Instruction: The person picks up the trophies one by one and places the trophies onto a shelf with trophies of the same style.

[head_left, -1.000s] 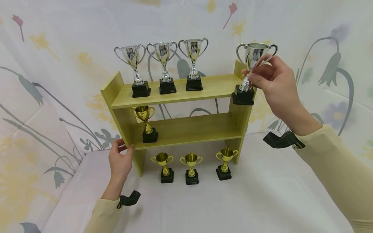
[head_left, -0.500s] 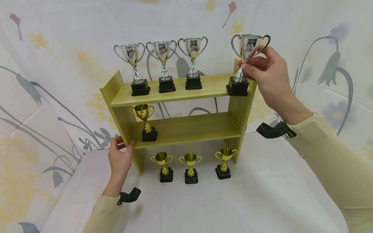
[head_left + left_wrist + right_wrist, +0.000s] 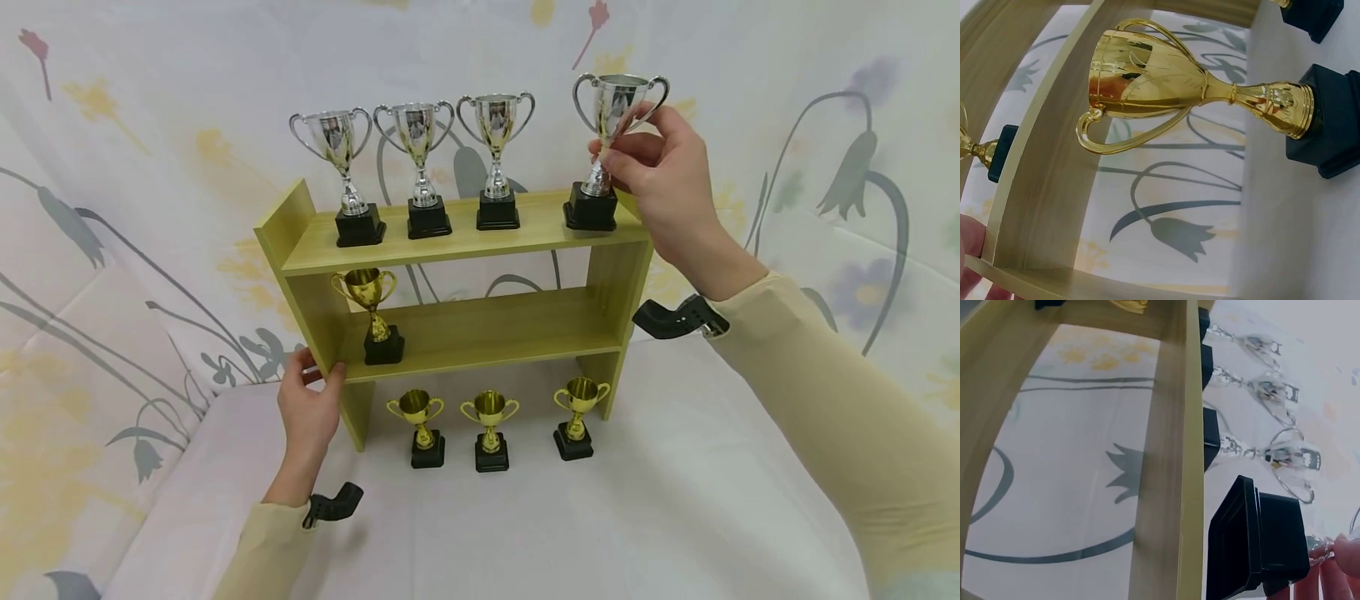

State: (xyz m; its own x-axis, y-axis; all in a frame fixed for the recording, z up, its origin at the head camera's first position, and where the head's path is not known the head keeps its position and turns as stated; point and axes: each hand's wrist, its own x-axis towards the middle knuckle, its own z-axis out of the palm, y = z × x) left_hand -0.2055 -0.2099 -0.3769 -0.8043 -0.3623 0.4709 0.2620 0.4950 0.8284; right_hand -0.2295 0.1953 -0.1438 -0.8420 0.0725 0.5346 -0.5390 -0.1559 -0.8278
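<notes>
Since the silver trophy [image 3: 617, 104] should be light but slippery, my right hand [image 3: 667, 175] pinches its stem above the top-right end of the wooden shelf [image 3: 487, 323], my left hand [image 3: 309, 412] gripping its left edge.

Up high, the right hand [image 3: 670, 177] pinches, thumb opposite fingers, right forearm [image 3: 832, 417] slanted from the lower right; lower down, the left hand [image 3: 310, 408] grips with thumb and fingers, left forearm [image 3: 264, 548] angled up!
</notes>
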